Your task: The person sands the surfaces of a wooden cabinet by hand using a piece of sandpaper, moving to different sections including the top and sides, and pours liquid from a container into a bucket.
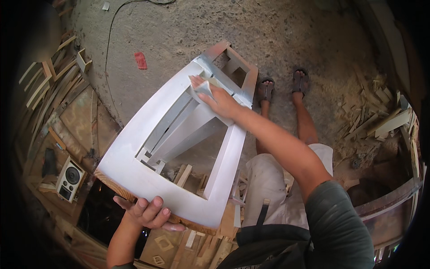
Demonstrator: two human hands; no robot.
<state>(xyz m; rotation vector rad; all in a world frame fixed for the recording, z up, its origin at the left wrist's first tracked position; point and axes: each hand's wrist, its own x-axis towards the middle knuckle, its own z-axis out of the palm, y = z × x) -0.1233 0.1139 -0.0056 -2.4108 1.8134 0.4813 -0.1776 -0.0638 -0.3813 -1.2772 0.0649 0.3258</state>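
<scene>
A white-painted wooden furniture frame [130, 139] slants across the middle of the view, with an opening at its centre and bare wood grain along its near edge. Inside the opening, pale slats or legs run back beneath it. My right hand [219, 102] presses a folded pale sheet that looks like sandpaper [204, 88] onto the far end of the frame, fingers bent over it. At the near edge, my left hand [148, 213] grips the frame, its fingers curled up against the bare wood; part of the palm is hidden.
A greyer wooden frame part [244, 62] lies beyond the white one. Curved wood strips [38, 92] pile up at the left, near a speaker [70, 178]. Wood scraps [380, 116] lie at the right. A red scrap [140, 60] and a dark cable [107, 58] rest on the floor.
</scene>
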